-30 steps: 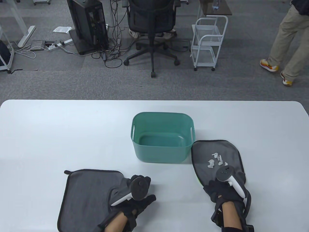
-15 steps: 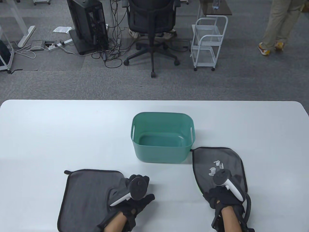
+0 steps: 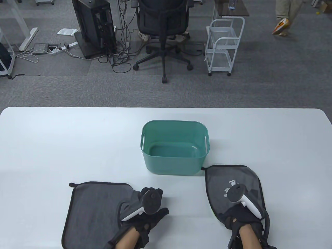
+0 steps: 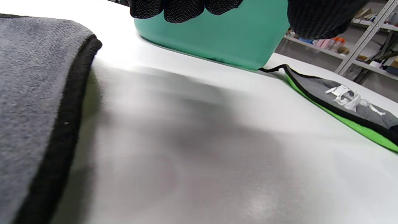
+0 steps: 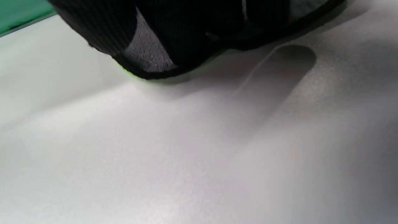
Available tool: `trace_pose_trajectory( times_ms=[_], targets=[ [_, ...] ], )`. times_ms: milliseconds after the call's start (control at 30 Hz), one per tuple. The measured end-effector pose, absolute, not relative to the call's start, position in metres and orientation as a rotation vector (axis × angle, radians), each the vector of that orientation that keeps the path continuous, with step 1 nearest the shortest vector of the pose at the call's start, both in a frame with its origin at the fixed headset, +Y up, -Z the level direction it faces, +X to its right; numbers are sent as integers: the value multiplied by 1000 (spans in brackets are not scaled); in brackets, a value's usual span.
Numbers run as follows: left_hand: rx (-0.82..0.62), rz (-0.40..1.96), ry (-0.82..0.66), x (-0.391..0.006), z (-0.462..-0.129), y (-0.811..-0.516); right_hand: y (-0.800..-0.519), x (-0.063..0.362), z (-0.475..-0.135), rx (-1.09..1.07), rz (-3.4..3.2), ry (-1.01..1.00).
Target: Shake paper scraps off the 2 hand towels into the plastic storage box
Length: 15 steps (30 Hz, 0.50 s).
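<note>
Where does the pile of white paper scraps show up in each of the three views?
Table view: white paper scraps lower right, on the right grey hand towel, partly behind the tracker.
Left wrist view: right edge, middle height.
Right wrist view: not in it.
Shared landmark: green plastic storage box, top centre in the left wrist view.

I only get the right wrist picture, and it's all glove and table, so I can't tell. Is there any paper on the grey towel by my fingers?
Observer: Yes. White paper scraps lie on the right towel, just beyond your right hand.
Operator: Where's the box?
Observer: The green plastic storage box stands by that towel's far left corner, and nothing shows inside it.
Operator: And my other hand?
Observer: Your left hand is at the near right corner of the left towel. No scraps show on that one.
</note>
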State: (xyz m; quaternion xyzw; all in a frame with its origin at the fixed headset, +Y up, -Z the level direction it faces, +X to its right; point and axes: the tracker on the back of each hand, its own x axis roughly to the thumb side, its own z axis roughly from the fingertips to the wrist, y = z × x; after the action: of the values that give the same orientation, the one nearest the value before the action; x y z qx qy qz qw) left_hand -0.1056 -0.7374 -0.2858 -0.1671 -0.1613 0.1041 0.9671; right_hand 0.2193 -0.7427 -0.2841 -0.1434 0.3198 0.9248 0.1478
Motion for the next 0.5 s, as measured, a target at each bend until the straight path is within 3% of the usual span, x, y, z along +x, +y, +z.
trace_pose_trajectory(
  times_ms=[500],
  targets=[
    [-344, 211, -320, -104, -287, -739, -743, 188, -270, -278, 2759, 1001]
  ],
)
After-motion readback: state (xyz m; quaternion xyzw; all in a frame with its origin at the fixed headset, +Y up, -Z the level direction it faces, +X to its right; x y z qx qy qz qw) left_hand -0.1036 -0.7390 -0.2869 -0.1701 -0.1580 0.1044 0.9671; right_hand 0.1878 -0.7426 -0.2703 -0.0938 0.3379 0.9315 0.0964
